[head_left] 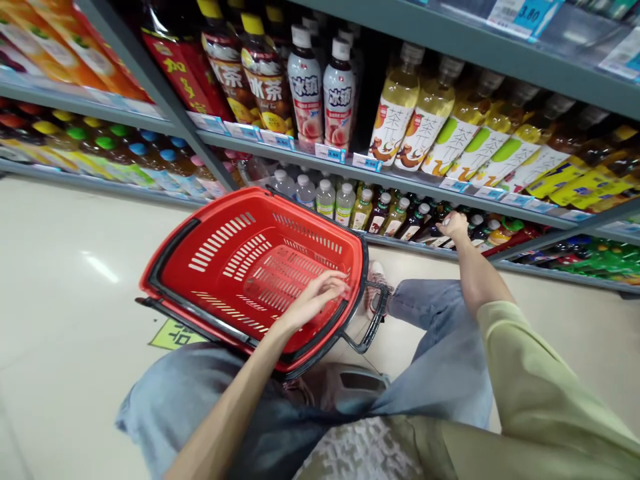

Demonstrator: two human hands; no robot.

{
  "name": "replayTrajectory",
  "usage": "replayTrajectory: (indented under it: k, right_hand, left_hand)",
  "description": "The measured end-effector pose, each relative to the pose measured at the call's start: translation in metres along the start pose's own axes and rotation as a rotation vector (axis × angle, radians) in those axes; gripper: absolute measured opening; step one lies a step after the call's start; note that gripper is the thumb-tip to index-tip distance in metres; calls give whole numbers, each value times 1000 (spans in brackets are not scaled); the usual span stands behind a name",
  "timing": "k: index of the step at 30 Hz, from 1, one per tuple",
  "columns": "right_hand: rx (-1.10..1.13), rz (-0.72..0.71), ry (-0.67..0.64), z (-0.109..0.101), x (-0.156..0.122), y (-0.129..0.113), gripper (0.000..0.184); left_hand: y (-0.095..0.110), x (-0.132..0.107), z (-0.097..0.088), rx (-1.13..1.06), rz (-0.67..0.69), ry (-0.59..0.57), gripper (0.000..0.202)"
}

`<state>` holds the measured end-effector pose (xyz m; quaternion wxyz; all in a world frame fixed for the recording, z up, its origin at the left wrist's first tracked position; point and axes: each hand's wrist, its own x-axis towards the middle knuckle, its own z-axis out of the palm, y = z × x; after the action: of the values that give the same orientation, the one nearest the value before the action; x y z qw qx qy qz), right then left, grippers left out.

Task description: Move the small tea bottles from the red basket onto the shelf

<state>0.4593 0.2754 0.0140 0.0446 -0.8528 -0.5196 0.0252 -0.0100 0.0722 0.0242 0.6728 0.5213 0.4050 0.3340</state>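
Observation:
My right hand reaches to the bottom shelf, its fingers closed around the top of a dark drink bottle. My fingers hide the bottle's cap, and neighbouring bottles cover part of its body. Small bottles with pale caps, such as a dark bottle and a yellowish one, stand to its left. Over the near right side of a red shopping basket, my left hand hangs with its fingers loosely stretched and nothing in them. The basket's slotted floor and black handle are visible.
Tea bottles and peach drinks line the shelf above, behind its grey edge. My jeans-covered legs flank the basket's near side. A yellow-green floor sign lies on the pale floor.

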Motion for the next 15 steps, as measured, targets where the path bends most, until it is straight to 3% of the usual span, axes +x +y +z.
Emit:
replayTrajectory:
  k: [15]
  right_hand:
    - [123, 222, -25, 26, 32, -10, 55]
  left_hand:
    - [-1, -3, -7, 7, -27, -10, 40]
